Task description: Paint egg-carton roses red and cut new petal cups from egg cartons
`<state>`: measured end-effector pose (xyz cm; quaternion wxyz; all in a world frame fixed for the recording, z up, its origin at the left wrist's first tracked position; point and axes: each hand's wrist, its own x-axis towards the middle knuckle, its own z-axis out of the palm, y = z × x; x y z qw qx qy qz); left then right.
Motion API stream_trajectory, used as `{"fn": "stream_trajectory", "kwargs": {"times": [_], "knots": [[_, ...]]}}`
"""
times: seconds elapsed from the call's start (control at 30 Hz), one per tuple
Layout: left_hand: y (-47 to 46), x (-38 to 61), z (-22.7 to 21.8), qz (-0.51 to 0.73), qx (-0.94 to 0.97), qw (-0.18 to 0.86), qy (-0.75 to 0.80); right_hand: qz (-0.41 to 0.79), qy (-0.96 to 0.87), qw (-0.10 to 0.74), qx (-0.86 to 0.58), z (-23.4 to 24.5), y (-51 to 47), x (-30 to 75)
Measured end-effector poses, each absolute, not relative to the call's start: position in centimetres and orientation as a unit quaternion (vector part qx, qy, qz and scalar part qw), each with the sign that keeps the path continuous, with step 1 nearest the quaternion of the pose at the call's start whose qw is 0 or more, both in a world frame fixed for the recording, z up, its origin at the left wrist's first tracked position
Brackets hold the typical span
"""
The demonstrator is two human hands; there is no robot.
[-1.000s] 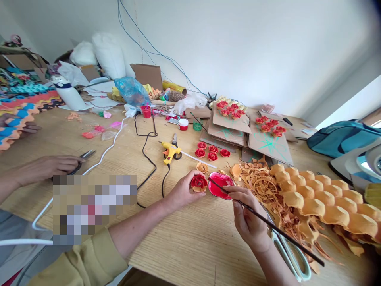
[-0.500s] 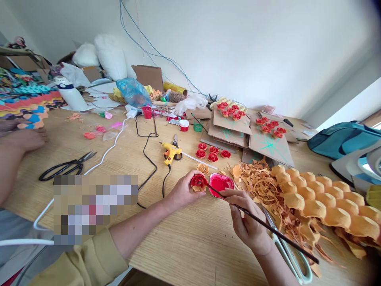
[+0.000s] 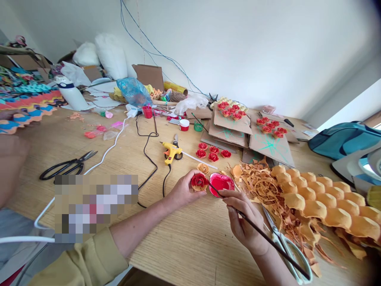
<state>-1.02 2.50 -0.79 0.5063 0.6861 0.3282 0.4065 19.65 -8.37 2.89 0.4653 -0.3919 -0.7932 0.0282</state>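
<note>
Between the fingers of my left hand (image 3: 182, 190) is a paper rose (image 3: 199, 183), its petals painted red with orange showing at the lower edge. My right hand (image 3: 245, 220) grips a long dark paintbrush (image 3: 262, 228), whose tip touches the rose's right side. A dish of red paint (image 3: 222, 184) sits just beyond the brush. Behind the rose lies an unpainted orange paper rose (image 3: 203, 168). Several red roses (image 3: 213, 150) rest on the table further back.
Orange scraps (image 3: 264, 184) and an egg tray (image 3: 324, 194) lie at the right, near white-handled scissors (image 3: 293, 254). A yellow glue gun (image 3: 172, 153), black scissors (image 3: 68, 165) and cables are at centre and left. Cardboard sheets (image 3: 230, 123) carry more roses. Another person's arm (image 3: 12, 167) is at far left.
The brush handle has swung slightly down and left in my right hand, its tip still at the rose. The other person's hand at far left has moved and is blurred.
</note>
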Motion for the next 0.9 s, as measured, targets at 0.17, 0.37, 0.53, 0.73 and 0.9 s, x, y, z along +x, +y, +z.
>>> {"fn": "stream_trajectory", "kwargs": {"times": [0.17,0.37,0.53,0.73,0.9], "knots": [[2.38,-1.03,-0.22,0.409,0.671,0.517,0.339,0.033,-0.800,0.457,-0.387,3.05,-8.53,19.57],[2.46,-1.09,-0.50,0.404,0.688,0.497,0.343,0.031,-0.789,0.477,-0.386,3.02,-8.62,19.69],[2.41,-1.27,-0.38,0.400,0.707,0.464,0.353,0.037,-0.765,0.508,-0.395,2.87,-8.54,19.45],[2.19,-1.21,-0.18,0.391,0.724,0.453,0.344,0.047,-0.748,0.514,-0.417,2.52,-8.36,19.30],[1.93,-1.10,0.12,0.388,0.740,0.429,0.343,0.025,-0.756,0.498,-0.424,2.54,-8.30,19.16]]}}
